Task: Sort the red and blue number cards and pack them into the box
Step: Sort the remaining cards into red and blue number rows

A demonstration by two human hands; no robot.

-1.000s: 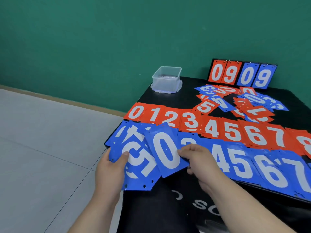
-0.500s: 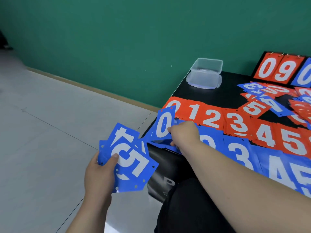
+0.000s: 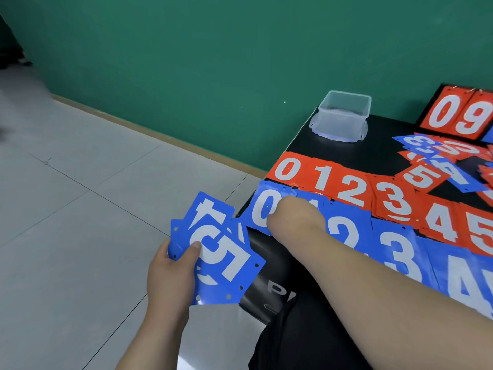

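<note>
The left hand (image 3: 170, 276) is off the near left corner of the black worktop (image 3: 373, 148), over the tiled floor (image 3: 80, 209). Its thumb and fingers clamp a fan of blue cards (image 3: 221, 263). A white 5 is on top, turned partly upside down to the viewer, with a 4 behind it, and punched holes run along the cards' edges. The right hand (image 3: 293, 222) is just beyond and to the right of it, lying on a blue 0 card (image 3: 260, 209) at the worktop's corner. Its fingers bend down out of sight, so I cannot tell whether they pinch the card or only press on it. From that hand a blue row (image 3: 394, 252) runs off to the right reading 0, a covered digit, 2, 3, 4. Directly behind it a red row (image 3: 346, 188) reads 0, 1, 2, 3, 4, 5, each place a small stack. Well beyond the right hand, at the far left edge of the worktop, stands a clear plastic box (image 3: 344, 116). It is open-topped and sits on what looks like its lid with a bluish rim. No contents can be made out through its walls. To the right of the box a loose heap (image 3: 426, 166) of mixed red and blue cards shows a blue 3, a red 5 and a blue 4. Behind the heap an upright scoreboard (image 3: 458, 116) shows red 0 and 9. Below the right forearm, the worktop's black front face carries a white letter P (image 3: 277, 289), and the lettering after it is hidden.
</note>
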